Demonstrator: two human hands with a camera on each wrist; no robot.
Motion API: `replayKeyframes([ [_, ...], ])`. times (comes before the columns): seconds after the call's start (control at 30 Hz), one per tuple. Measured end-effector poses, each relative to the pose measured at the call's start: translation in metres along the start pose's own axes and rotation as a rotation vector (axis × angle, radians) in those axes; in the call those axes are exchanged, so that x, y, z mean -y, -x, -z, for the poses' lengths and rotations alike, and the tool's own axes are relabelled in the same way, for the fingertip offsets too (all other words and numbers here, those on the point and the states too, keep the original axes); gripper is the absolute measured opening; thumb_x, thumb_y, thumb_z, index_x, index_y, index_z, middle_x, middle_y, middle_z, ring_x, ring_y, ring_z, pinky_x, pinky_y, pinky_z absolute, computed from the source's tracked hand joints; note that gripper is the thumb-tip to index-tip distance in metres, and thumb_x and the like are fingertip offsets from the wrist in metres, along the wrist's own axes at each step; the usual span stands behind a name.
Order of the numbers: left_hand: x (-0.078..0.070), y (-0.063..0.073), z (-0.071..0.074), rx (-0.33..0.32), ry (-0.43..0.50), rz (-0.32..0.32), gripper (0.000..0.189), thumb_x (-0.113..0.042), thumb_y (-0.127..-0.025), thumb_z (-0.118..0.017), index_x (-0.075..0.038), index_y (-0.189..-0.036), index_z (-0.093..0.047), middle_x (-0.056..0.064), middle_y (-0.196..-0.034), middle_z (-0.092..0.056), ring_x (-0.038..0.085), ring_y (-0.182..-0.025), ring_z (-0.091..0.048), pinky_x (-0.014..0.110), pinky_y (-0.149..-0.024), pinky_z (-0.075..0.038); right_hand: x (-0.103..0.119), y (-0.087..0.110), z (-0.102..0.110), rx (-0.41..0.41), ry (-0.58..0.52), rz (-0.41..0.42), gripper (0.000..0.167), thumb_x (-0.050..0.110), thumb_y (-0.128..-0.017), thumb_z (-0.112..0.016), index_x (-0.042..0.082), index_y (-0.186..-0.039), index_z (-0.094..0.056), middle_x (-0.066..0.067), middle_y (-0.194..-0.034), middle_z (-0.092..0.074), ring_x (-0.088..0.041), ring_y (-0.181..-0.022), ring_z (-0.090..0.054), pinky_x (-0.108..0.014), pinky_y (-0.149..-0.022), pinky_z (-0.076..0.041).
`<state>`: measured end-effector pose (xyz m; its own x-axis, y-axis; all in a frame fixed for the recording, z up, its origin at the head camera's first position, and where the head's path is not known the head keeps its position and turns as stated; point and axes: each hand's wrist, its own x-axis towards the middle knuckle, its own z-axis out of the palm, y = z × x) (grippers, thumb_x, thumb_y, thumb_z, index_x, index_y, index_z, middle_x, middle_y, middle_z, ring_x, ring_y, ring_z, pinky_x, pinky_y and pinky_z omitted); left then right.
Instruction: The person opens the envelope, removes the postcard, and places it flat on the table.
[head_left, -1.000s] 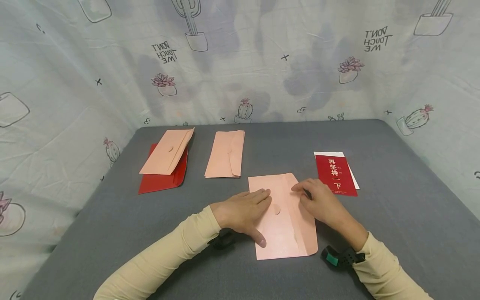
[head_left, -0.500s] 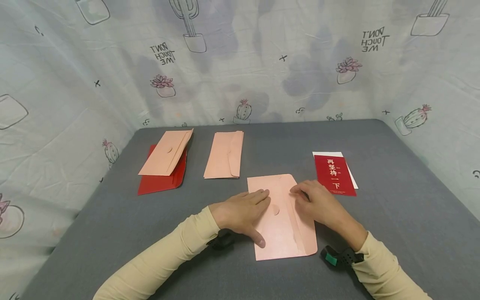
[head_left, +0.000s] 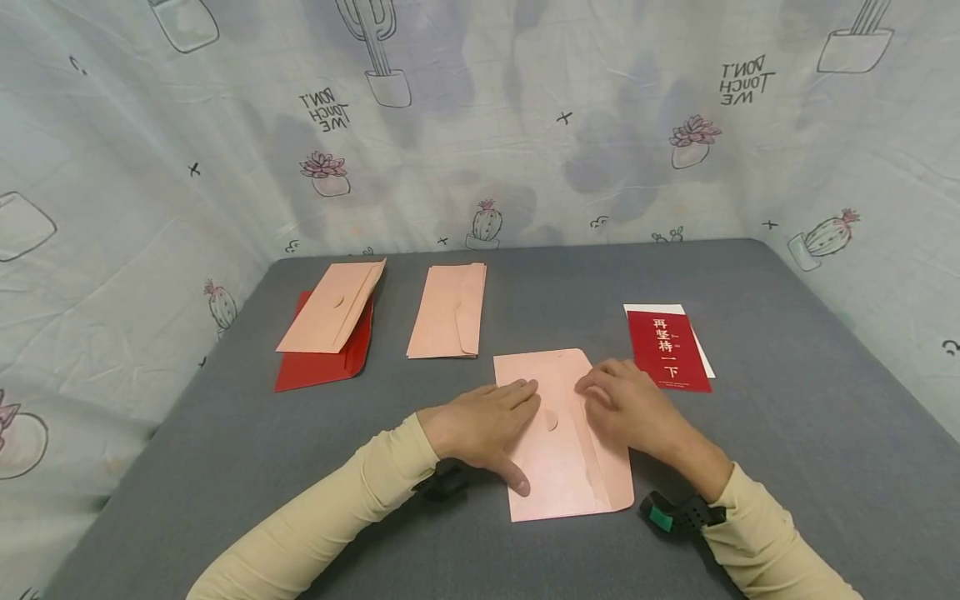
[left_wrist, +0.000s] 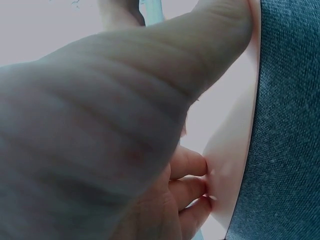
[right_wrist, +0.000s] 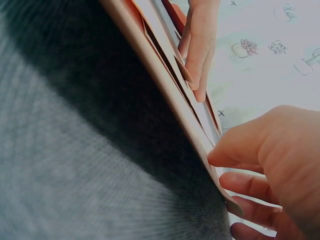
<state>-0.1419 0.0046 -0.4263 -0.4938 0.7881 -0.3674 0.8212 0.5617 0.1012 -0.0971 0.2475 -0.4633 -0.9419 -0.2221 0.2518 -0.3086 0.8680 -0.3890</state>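
A pink envelope (head_left: 555,458) lies on the grey table, its flap unfolded to the right and a round-edged cut near its middle. My left hand (head_left: 483,425) rests on its left part, with extended fingers and thumb apart. My right hand (head_left: 637,408) touches the envelope near the upper end of the flap fold, fingers loosely bent. In the right wrist view, a dark gap shows along the envelope (right_wrist: 172,100), and the right thumb (right_wrist: 235,147) touches it close to the fingertips. Whether the thumb and fingers pinch the paper is hard to see.
A red card (head_left: 667,350) with gold characters lies over a white card (head_left: 701,346) at the right. Other pink envelopes (head_left: 447,312) lie at the back. A further pink envelope (head_left: 326,308) leans over a red envelope (head_left: 318,371) at the left. Printed cloth surrounds the table (head_left: 240,467).
My right fingertips have shifted slightly left along the envelope, and the thumb has drawn in under the hand. My left hand stays in place. The head view has moved slightly.
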Motion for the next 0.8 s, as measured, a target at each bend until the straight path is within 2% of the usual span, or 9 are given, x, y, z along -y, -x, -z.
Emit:
replayKeyframes([
  [0.8,-0.0004,0.0016,0.0003,0.003,0.020,-0.003,0.118,-0.072,-0.077,-0.073,-0.009,-0.162,-0.022,0.008,-0.172,-0.013,0.020,-0.160,-0.014,0.041,-0.127,-0.022,-0.0003,0.0038,0.0016,0.024,0.012,0.025,0.023,0.013,-0.088,-0.070,0.014,-0.111,-0.072,-0.008,-0.114,-0.065,-0.027,-0.107,-0.057,-0.048,-0.090,-0.046],
])
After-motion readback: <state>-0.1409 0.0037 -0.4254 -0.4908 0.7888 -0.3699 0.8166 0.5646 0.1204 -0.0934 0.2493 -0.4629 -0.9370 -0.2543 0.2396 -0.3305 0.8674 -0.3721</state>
